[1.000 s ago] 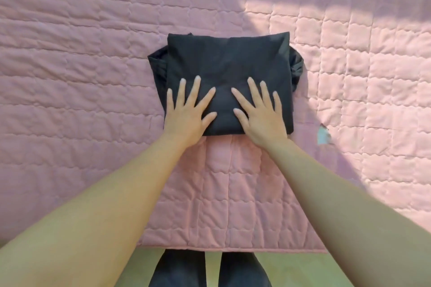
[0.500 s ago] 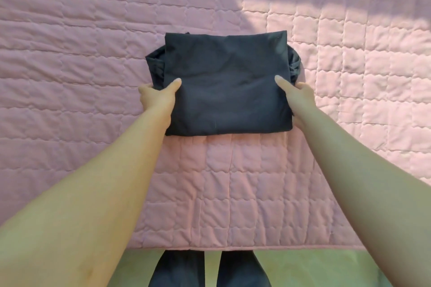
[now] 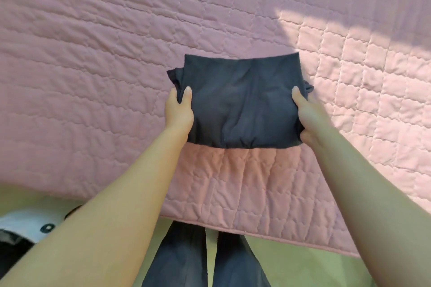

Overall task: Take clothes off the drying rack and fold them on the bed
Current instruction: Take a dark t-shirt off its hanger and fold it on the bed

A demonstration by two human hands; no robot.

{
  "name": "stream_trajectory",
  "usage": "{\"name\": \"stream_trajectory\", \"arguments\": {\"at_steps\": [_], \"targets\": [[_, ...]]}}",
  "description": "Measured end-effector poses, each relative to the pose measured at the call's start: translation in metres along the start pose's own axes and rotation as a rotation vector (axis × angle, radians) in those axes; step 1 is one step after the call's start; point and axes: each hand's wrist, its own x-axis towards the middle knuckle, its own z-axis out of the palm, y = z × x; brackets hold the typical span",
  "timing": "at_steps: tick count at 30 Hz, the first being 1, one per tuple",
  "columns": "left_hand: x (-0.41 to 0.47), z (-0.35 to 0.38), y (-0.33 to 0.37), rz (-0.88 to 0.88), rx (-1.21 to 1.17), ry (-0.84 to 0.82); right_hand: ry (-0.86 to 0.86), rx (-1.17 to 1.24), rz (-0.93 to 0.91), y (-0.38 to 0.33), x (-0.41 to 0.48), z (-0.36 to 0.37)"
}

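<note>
A folded dark garment (image 3: 242, 102) is held over the pink quilted bed cover (image 3: 93, 53), its near edge sagging a little. My left hand (image 3: 178, 109) grips its left side, thumb on top and fingers underneath. On the right side, my right hand (image 3: 307, 114) holds it the same way, thumb lying on the cloth. Bunched sleeve ends stick out past both hands. The drying rack is out of view.
The bed's front edge (image 3: 256, 230) runs across the lower part of the view, with green floor (image 3: 291, 268) below it. My dark trouser legs (image 3: 205, 263) stand at the bed edge. A white and black item (image 3: 30, 226) lies at the lower left.
Earlier both palms pressed flat on the folded garment. They then slid to its sides and gripped it; now the bundle is lifted and my view has shifted left.
</note>
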Motion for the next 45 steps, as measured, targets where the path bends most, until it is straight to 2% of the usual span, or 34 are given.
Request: {"name": "stream_trajectory", "arguments": {"at_steps": [5,14,22,26,31,36,39,41,45], "targets": [[-0.054,-0.071,-0.044,-0.001,-0.091,0.128,-0.144,-0.074,-0.026,0.021,-0.053,0.026],[-0.158,-0.197,-0.142,-0.129,-0.282,0.376,-0.361,-0.291,-0.079,0.066,-0.151,0.107],[-0.226,-0.296,-0.235,-0.346,-0.472,0.682,-0.579,-0.548,-0.15,0.123,-0.253,0.219],[-0.237,-0.352,-0.278,-0.373,-0.525,0.779,-0.684,-0.666,-0.171,0.15,-0.297,0.285],[-0.239,-0.445,-0.332,-0.358,-0.573,0.891,-0.816,-0.801,-0.311,0.186,-0.361,0.383],[-0.22,-0.52,-0.369,-0.348,-0.643,1.017,-0.902,-0.838,-0.509,0.219,-0.401,0.469],[-0.209,-0.538,-0.387,-0.32,-0.617,1.078,-0.939,-0.853,-0.601,0.233,-0.408,0.502],[-0.198,-0.536,-0.407,-0.366,-0.568,1.088,-0.949,-0.929,-0.627,0.257,-0.399,0.521],[-0.179,-0.502,-0.436,-0.546,-0.436,0.956,-0.847,-1.185,-0.566,0.305,-0.369,0.525]]}}
